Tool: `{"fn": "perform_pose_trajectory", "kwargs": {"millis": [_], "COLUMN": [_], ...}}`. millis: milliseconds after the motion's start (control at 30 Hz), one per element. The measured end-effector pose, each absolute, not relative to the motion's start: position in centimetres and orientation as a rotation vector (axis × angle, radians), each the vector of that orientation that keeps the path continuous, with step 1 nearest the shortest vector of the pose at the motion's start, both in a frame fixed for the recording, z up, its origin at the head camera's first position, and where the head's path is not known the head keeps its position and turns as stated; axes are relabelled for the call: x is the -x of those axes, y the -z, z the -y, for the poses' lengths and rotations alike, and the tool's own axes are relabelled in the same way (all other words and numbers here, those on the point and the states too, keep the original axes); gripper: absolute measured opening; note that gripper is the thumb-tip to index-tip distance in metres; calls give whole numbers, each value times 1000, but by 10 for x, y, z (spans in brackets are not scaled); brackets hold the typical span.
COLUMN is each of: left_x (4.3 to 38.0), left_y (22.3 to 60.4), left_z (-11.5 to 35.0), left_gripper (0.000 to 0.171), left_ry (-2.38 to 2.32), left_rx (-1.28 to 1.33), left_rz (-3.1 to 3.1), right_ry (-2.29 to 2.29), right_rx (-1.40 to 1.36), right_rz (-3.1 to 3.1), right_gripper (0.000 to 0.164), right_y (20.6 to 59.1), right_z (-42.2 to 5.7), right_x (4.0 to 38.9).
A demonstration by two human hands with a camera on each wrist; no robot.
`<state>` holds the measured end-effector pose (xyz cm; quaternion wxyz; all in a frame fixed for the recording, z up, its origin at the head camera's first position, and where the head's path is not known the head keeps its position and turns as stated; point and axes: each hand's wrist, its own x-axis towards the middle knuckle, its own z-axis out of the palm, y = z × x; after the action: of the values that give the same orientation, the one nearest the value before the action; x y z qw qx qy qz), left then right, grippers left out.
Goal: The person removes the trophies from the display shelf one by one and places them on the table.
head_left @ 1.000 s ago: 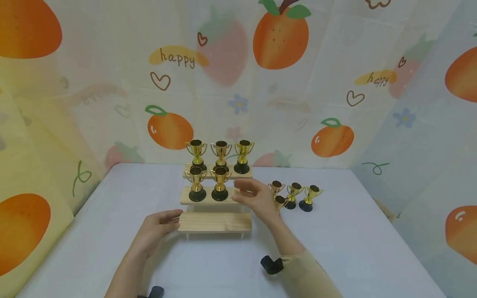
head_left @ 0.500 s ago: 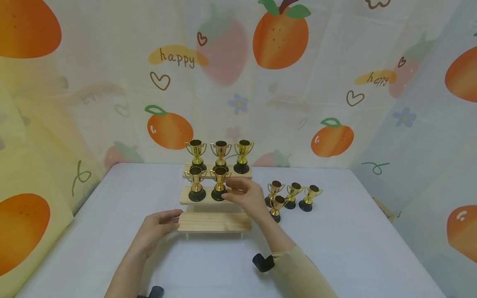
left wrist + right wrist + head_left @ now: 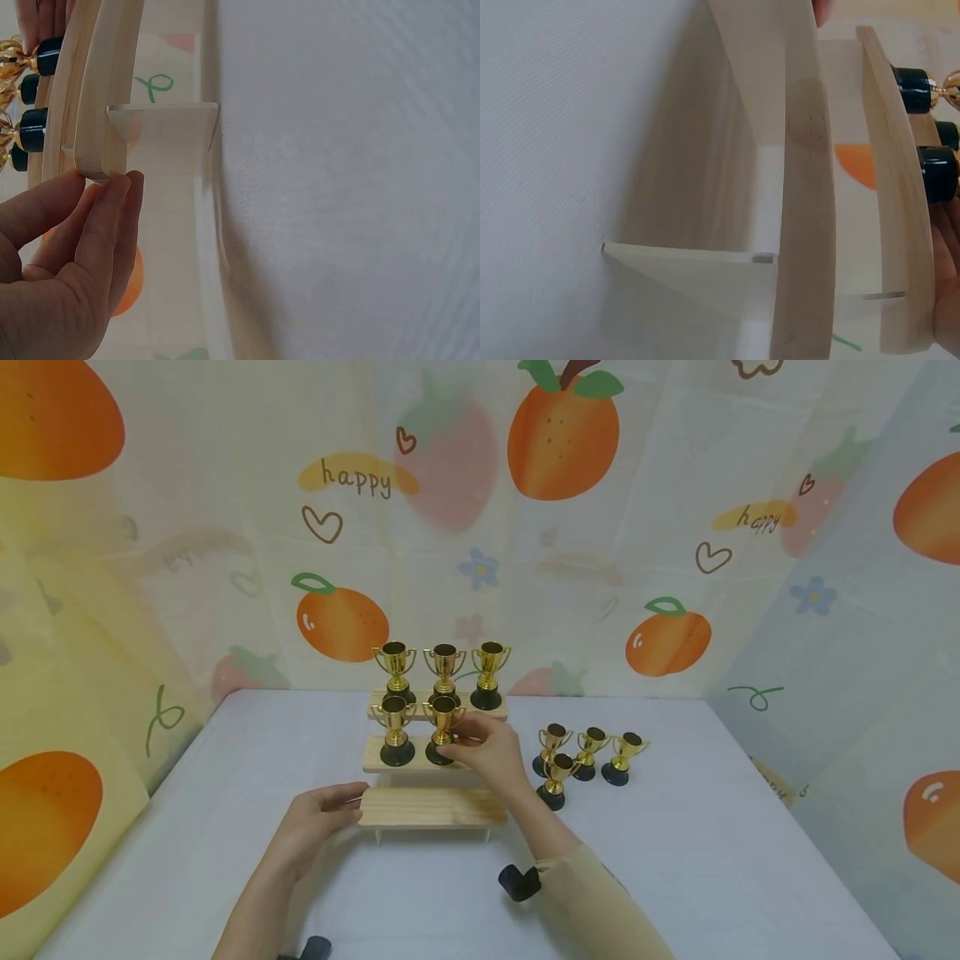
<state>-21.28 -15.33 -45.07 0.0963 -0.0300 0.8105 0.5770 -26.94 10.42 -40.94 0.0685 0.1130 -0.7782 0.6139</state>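
Observation:
A tiered wooden display stand (image 3: 432,807) stands on the table. My left hand (image 3: 315,827) pinches the left end of its lowest board, thumb on top and fingers beneath, as the left wrist view shows with the board end (image 3: 105,142). Two small gold trophies with black bases sit on the middle board. My right hand (image 3: 491,756) holds the right one of these, a trophy (image 3: 443,712), thumb low by its base and fingers at its right side. The left trophy (image 3: 394,727) stands upright beside it. In the right wrist view the hand is mostly hidden behind the board (image 3: 904,195).
Three more trophies stand in a row on the top board (image 3: 465,713). To the right of the stand, several trophies (image 3: 591,752) stand on the white-covered table (image 3: 675,860). A fruit-printed cloth (image 3: 585,568) hangs behind and at the sides.
My right hand has moved left along the middle board, from its right end to the right trophy. The left hand has kept its place on the lowest board.

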Motion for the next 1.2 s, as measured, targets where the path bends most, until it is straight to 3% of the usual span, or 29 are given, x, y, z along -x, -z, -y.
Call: {"fn": "perform_pose_trajectory", "kwargs": {"millis": [1200], "left_x": [213], "left_y": [451], "left_z": [154], "left_gripper": [47], "left_ry": [-1725], "left_rx": [64], "left_rz": [-2394], "right_ry": [-1897], "right_rx": [-298], "right_rz": [2340], "right_gripper": [36], "right_y": [407], "right_z": [-100], "right_x": [270]}}
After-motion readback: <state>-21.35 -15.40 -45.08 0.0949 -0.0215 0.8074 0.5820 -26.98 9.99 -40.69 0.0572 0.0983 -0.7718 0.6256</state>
